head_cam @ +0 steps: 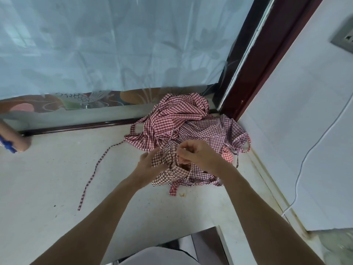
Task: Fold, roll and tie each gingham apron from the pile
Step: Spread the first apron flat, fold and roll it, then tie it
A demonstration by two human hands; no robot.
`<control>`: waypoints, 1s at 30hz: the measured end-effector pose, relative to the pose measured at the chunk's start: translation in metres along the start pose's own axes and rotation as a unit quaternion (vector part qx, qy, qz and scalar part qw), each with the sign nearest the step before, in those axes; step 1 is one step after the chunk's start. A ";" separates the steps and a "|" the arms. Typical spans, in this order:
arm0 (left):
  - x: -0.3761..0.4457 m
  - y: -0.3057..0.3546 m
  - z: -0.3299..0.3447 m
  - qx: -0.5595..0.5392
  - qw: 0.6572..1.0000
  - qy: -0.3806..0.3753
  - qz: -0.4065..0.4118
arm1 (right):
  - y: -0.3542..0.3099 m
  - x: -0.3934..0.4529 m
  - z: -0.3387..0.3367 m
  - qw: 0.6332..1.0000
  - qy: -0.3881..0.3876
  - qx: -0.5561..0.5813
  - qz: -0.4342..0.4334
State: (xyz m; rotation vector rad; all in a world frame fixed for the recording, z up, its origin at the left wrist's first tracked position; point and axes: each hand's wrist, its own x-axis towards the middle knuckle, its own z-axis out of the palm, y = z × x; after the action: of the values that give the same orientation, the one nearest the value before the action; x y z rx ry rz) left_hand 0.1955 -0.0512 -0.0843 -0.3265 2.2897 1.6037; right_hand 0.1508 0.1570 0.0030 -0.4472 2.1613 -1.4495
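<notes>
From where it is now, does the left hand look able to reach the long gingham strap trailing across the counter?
Probably yes. The long gingham strap lies loose on the pale counter with nothing over it, but the left hand is holding the small gingham bundle.

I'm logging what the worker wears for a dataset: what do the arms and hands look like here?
Both forearms are bare to the frame's lower edge, with no sleeves showing. The left hand and right hand wear no gloves; no rings, watch or wristbands are visible.
</notes>
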 end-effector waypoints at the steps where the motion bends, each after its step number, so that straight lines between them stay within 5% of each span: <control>1: -0.001 -0.003 0.004 0.052 0.999 -0.013 0.005 | 0.002 0.004 0.006 1.000 -0.015 -0.011 0.006; 6: -0.016 -0.012 0.028 0.155 0.985 -0.035 0.070 | 0.034 0.016 0.043 0.990 -0.069 -0.120 0.039; 12: -0.012 -0.022 0.030 0.224 0.971 0.007 0.083 | 0.055 0.012 0.052 0.991 -0.071 -0.079 0.079; 17: -0.002 -0.042 0.020 0.145 0.989 0.002 -0.001 | 0.077 0.007 0.034 0.990 -0.039 -0.094 0.098; 23: 0.000 -0.042 0.016 -0.109 0.988 0.056 -0.099 | 0.120 -0.012 0.023 0.988 0.004 -0.110 0.105; 30: 0.013 -0.054 0.010 -0.090 0.977 0.114 -0.155 | 0.166 -0.028 0.045 0.979 0.154 -0.043 0.124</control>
State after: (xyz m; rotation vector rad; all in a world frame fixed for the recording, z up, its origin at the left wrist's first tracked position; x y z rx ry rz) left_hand 0.2049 -0.0603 -0.1396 -0.9075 2.1186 1.6805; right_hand 0.1999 0.2005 -0.1586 0.0242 2.4254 -1.3602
